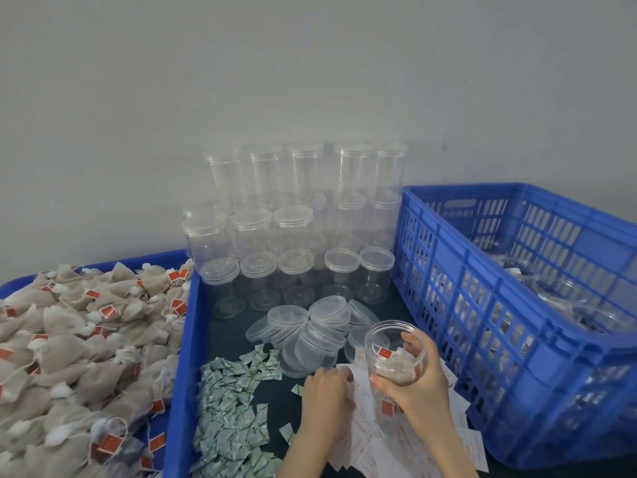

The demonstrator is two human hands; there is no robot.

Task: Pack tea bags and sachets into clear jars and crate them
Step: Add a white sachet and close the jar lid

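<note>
Now we hold an open jar of tea bags while reaching for a paper slip.

Our right hand (pixel 418 384) has its grip wrapped around the clear jar (pixel 394 357), fingers curled over the open rim, the jar tilted slightly above the dark surface (pixel 272 408) and already part full of tea bags. Our left hand (pixel 325 391) rests fingertips-down on the white paper slips (pixel 362 429), its grip narrow and, as far as we can tell, holding nothing yet. Green sachets (pixel 234 408) lie just beside it, loose lids (pixel 310 332) behind, the blue crate (pixel 517 305) to the right. We judge the risks to be these: the thin slips overlap, so we may pinch two at once; and with no lid on, a further tilt of the jar could spill bags out.
</note>
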